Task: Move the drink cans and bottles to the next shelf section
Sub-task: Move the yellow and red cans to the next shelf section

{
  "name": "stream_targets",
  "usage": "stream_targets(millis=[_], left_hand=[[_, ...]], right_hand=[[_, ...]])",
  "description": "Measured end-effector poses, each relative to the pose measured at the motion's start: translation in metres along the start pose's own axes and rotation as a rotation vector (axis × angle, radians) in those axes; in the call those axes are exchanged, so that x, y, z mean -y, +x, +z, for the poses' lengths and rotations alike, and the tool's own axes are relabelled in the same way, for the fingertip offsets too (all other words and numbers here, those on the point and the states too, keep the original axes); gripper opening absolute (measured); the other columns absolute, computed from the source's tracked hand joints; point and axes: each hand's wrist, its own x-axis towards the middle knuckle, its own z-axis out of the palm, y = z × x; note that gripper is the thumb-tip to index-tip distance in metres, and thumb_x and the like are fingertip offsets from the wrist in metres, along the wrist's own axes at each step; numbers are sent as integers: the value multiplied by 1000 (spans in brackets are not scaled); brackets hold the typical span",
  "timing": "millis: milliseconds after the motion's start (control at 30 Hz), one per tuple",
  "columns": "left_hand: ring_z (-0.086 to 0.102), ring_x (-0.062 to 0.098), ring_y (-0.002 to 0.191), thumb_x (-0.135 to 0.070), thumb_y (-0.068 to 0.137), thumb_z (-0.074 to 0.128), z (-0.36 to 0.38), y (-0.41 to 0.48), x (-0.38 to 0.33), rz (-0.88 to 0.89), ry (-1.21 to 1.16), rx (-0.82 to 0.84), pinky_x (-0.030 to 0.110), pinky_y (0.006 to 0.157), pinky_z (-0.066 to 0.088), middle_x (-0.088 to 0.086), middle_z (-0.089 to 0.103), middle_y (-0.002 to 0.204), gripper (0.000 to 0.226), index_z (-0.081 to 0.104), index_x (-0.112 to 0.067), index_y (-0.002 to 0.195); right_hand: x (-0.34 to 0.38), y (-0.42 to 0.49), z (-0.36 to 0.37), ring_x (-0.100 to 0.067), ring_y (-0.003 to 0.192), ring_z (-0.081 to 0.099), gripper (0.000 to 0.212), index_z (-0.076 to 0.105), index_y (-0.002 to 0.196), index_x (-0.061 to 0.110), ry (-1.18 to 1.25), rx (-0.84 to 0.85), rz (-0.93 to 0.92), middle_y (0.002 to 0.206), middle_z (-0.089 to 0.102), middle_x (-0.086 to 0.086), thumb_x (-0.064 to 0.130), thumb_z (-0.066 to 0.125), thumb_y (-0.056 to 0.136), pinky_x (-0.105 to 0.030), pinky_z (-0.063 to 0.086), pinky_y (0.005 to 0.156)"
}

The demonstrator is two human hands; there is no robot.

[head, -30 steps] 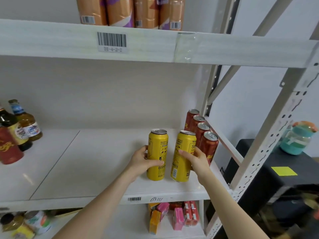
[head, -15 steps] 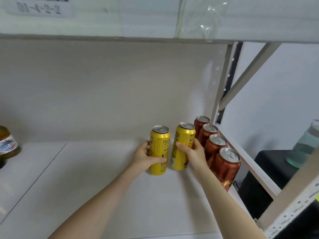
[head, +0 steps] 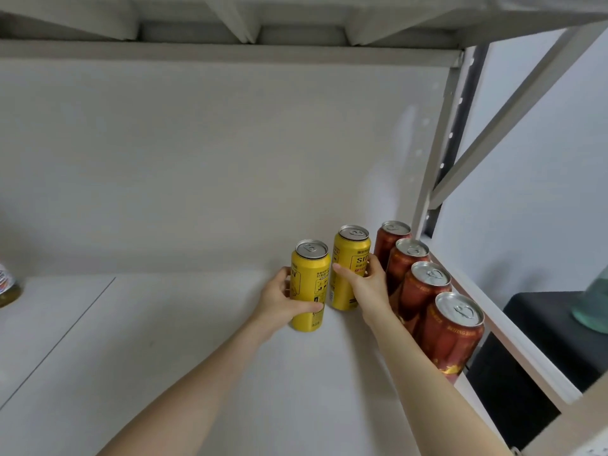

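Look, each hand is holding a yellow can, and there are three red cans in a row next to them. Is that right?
Almost. The head view shows four red cans in the row, not three. The rest is right: the left hand holds one yellow can, the right hand holds the other yellow can, and the row stands beside them.

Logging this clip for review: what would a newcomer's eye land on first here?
In the middle of the shelf, the left hand grips the left yellow can and the right hand grips the right yellow can. Just right of them, four red cans line the shelf's side edge, front to back.
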Motion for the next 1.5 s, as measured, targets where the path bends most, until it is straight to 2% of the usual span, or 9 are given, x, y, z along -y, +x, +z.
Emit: stream_targets(millis=[300,733,833,933,1033,1200,1300,1400,1500], left_hand=[[71,13,101,-15,50,95,-2,4,10,0,-51,2,42,93,57,-3,73,113,79,58,-28,119],[68,11,107,-32,41,94,-3,0,14,-1,-76,26,37,94,56,-5,70,120,84,57,-37,116],[70,10,103,-24,47,96,-5,-3,18,-17,-79,38,31,87,57,-2,70,118,82,57,-32,119],[72,7,94,-4,58,94,-12,-9,27,-30,-81,64,19,72,56,2,69,114,81,54,-24,125],[71,10,90,10,60,88,-18,-12,35,-37,-64,82,18,73,55,8,67,115,81,53,-17,128],[67,31,107,17,64,82,-22,-7,38,-30,-30,142,32,90,57,22,64,125,78,51,-1,132],[65,37,111,17,64,82,-22,-4,37,-13,-18,162,40,94,55,24,64,123,76,51,0,131],[67,36,109,18,63,82,-19,-6,36,-3,-23,177,40,91,57,24,65,122,77,50,1,131],[69,27,98,18,62,82,-13,-12,37,10,-27,185,29,82,59,22,66,118,75,52,1,129]], right_hand=[[-11,10,5,10,84,65,57,58,125,21,-46,13,-31,102,69,16,24,85,75,-9,49,61],[-12,8,3,6,96,64,60,52,134,20,-39,59,-39,115,67,10,23,80,82,-15,49,75],[-10,4,3,5,100,62,67,47,140,21,-51,62,-38,120,64,11,25,80,82,-17,47,77],[-11,-5,0,-2,108,57,83,32,151,25,-20,44,22,137,54,6,29,79,83,-20,45,84],[-14,-21,-6,-11,123,50,88,25,154,20,-4,6,73,148,46,-3,30,77,85,-26,40,94],[-23,-55,-13,-16,126,53,67,45,142,14,-41,-68,42,140,53,-5,30,76,85,-33,43,107],[-21,-67,-10,-11,116,59,55,56,129,15,-87,4,9,126,62,-2,30,79,82,-28,48,100],[-18,-73,-2,-10,113,62,56,57,128,18,-92,95,-13,122,64,-2,29,81,79,-28,51,95],[-15,-78,1,-9,113,63,51,59,123,23,-57,135,-56,118,66,0,24,82,78,-20,51,91]])
